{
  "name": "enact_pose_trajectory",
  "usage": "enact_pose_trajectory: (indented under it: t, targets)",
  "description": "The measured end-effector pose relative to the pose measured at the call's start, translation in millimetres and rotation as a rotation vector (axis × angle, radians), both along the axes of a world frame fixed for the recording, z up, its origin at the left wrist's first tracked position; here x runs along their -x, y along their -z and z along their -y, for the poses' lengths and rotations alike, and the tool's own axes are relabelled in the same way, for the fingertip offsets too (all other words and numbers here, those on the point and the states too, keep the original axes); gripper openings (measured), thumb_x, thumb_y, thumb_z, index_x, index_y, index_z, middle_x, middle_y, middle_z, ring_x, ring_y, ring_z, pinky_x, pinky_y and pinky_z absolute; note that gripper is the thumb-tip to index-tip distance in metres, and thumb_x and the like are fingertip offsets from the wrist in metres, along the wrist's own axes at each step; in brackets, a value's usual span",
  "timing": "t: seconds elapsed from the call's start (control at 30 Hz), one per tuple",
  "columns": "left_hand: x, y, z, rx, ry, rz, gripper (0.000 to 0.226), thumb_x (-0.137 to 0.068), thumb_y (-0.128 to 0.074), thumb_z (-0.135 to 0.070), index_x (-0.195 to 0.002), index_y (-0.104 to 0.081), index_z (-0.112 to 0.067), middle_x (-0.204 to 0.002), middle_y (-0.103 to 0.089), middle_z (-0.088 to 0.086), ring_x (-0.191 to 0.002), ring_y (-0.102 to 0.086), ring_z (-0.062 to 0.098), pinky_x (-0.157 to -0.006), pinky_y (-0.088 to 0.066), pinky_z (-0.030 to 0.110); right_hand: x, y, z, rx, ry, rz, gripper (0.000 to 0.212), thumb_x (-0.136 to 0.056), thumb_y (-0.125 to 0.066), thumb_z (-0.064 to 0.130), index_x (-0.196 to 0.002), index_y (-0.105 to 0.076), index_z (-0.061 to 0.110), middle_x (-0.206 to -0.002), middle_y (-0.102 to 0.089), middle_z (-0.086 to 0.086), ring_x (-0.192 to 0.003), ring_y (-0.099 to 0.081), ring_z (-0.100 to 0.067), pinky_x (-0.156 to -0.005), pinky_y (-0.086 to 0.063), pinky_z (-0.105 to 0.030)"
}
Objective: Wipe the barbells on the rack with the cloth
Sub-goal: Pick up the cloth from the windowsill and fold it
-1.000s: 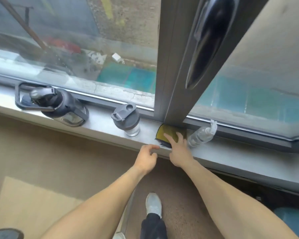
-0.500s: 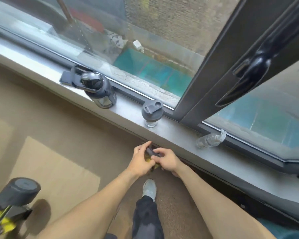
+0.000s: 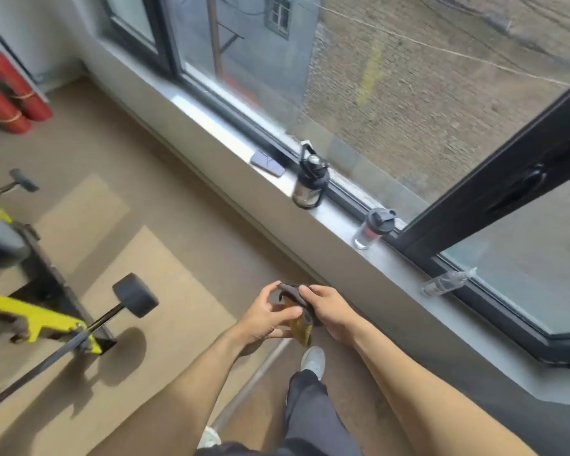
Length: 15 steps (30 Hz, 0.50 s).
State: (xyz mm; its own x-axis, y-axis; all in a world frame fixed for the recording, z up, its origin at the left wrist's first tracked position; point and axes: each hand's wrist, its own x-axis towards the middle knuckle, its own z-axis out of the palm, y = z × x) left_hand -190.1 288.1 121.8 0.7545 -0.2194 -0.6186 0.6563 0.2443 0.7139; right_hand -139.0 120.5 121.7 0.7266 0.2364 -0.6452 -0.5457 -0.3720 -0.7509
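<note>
Both hands hold a small cloth (image 3: 300,324), dark grey on one side and yellow on the other, in front of me at waist height. My left hand (image 3: 264,315) pinches its left edge and my right hand (image 3: 331,311) grips its right side. A barbell (image 3: 83,334) with a dark end cap (image 3: 135,295) rests on a yellow rack hook (image 3: 37,319) at the lower left, well to the left of my hands. Another bar end (image 3: 23,180) shows further back on the left.
A grey window sill (image 3: 329,222) runs diagonally on the right, carrying a phone (image 3: 268,163), a large dark bottle (image 3: 310,182), a shaker bottle (image 3: 374,228) and a lying clear spray bottle (image 3: 446,283). Red cylinders (image 3: 7,90) stand in the far left corner. A metal pole (image 3: 254,376) lies by my foot.
The cloth was picked off the sill and both hands now hold it. My view has swung left, away from the window, bringing the rack and barbell into sight.
</note>
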Motion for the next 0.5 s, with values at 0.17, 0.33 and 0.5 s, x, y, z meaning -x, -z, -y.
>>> enact_pose_trajectory:
  t: [0.17, 0.33, 0.5]
  targets:
    - [82, -21, -111, -0.102, -0.139, 0.06, 0.062, -0.083, -0.08, -0.011, -0.135, -0.045, -0.011, -0.116, -0.066, 0.017, -0.08, -0.071, 0.032, -0.06, -0.057, 0.042, 64, -50, -133, -0.164, -0.089, -0.043, 0.018, -0.101, -0.052, 0.014, -0.1, -0.066, 0.004, -0.079, -0.069, -0.01, -0.066, -0.065, -0.022, -0.063, -0.06, -0.04]
    - [143, -30, -223, -0.136, -0.334, 0.109, 0.05, -0.092, -0.066, 0.001, -0.137, -0.05, -0.012, -0.125, -0.062, 0.014, -0.087, -0.072, 0.029, -0.07, -0.061, 0.042, 105, -70, -251, -0.197, -0.014, -0.08, 0.017, -0.1, -0.048, 0.009, -0.095, -0.064, 0.006, -0.078, -0.066, -0.013, -0.064, -0.065, -0.024, -0.067, -0.059, -0.043]
    - [187, -35, -324, -0.316, -0.608, 0.012, 0.047, -0.088, -0.059, 0.014, -0.121, -0.058, -0.019, -0.102, -0.068, 0.009, -0.076, -0.065, 0.021, -0.057, -0.057, 0.029, 127, -78, -345, -0.222, 0.181, -0.173, 0.022, -0.094, -0.047, 0.007, -0.089, -0.068, 0.009, -0.074, -0.065, -0.011, -0.071, -0.062, -0.025, -0.066, -0.053, -0.037]
